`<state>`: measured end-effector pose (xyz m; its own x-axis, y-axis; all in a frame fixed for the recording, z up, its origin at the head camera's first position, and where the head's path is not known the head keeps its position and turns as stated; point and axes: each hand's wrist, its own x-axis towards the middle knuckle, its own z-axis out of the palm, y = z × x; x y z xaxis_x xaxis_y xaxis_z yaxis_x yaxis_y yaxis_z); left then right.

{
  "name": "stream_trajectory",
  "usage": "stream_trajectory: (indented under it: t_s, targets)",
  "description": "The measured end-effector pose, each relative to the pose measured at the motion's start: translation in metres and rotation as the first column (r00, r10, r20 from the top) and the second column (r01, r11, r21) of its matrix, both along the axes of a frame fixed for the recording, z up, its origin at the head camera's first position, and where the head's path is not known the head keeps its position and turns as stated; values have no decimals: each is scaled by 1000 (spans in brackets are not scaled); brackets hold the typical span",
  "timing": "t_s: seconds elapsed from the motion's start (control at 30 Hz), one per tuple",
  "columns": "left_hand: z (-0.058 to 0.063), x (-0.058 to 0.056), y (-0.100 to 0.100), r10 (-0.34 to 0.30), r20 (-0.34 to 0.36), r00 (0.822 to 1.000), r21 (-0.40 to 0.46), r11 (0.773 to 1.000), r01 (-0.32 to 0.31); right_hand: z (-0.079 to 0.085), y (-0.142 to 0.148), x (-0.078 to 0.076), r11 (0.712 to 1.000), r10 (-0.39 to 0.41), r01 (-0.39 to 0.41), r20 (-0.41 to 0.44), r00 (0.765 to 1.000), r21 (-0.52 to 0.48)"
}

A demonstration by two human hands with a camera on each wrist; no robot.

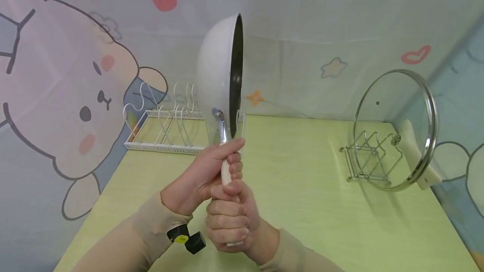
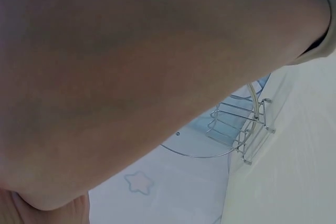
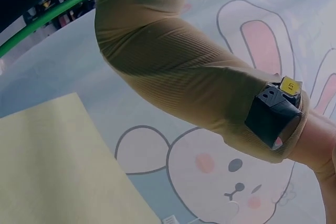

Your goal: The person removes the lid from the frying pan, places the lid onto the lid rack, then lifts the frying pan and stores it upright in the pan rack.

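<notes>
A white frying pan with a dark inner surface stands on edge in the air in the head view, its open side facing right. Its pale handle points down, joined to the bowl by a shiny metal neck. My left hand grips the upper handle, thumb lying across just below the neck and fingertips showing on the right side. Directly beneath, my right hand wraps the lower handle, whose end peeks out under the fist. Bare skin fills most of the left wrist view, and the pan is out of sight in both wrist views.
Behind the pan, a white wire rack stands at the table's back left. On the right, a glass lid with a metal rim stands upright in a small metal rack. A patterned cloth hangs behind the green table.
</notes>
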<state>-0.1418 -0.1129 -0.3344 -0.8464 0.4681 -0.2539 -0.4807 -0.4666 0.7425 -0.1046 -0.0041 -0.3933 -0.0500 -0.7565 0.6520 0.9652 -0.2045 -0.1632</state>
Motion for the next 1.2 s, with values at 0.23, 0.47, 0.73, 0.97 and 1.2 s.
stream_trajectory:
  t_s: [0.23, 0.47, 0.73, 0.97, 1.2]
  targets:
    - [-8, -1, 3, 9, -2, 1000, 8, 1000, -9, -7, 3, -1, 1000, -11, 11, -2, 1000, 4]
    - [-16, -3, 8, 41, -8, 999, -21, 999, -41, -14, 7, -6, 1000, -18, 18, -26, 1000, -1]
    - [-29, -6, 11, 56, -16, 998, -43, 997, -57, -25, 9, -9, 1000, -9, 9, -28, 1000, -13]
    - [-38, -7, 12, 56, -31, 998, -62, 996, -58, -34, 10, -9, 1000, 1, -1, -5, 1000, -21]
    - [-44, -6, 14, 56, -20, 998, -77, 995, -57, -41, 11, -9, 999, 0, 0, 2, 1000, -34]
